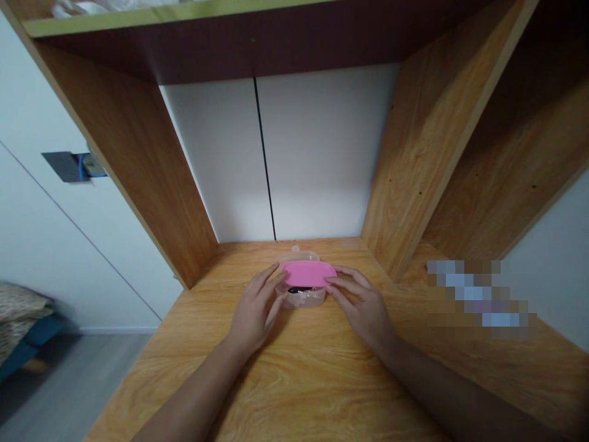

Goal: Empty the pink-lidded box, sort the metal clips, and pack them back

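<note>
A pink lid (309,274) with rounded ends is held level between my two hands. My left hand (260,304) grips its left end, with the thumb down by the container's side. At the right end, my right hand (363,307) has its fingers on top of the lid and its thumb low at the corner. Below the lid sits a clear plastic container (304,299) on the wooden desk. A small black item (298,290) shows inside it, partly hidden by the lid, so its kind is unclear. Behind stands another clear plastic piece (299,255) with a small tab.
The wooden desktop (294,374) is bounded by a left side panel (133,166) and a right divider (442,159). A shelf (230,43) overhangs the spot. A blurred-out item (476,298) lies on the right. A bed corner (23,325) shows at lower left.
</note>
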Demonstrator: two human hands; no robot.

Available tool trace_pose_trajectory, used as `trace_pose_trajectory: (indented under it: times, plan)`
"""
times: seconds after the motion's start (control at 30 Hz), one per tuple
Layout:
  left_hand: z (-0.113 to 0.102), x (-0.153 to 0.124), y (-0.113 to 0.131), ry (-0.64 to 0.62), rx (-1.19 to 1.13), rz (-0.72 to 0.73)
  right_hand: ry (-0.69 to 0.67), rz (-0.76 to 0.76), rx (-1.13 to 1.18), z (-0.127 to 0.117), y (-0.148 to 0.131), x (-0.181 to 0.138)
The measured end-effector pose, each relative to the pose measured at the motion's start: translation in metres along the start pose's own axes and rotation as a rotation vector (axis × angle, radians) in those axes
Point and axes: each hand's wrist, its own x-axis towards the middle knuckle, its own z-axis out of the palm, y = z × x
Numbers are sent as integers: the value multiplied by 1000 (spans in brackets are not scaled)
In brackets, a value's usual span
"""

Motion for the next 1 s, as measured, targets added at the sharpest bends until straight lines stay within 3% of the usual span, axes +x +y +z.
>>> trace_pose_trajectory:
  times: [0.3, 1.0]
  plan:
    - [4, -1, -5, -54, -50, -90, -94, 11, -20, 3, 6, 0]
    - [2, 1, -1, -85, -55, -146, -130, 48, -6, 5, 3, 2]
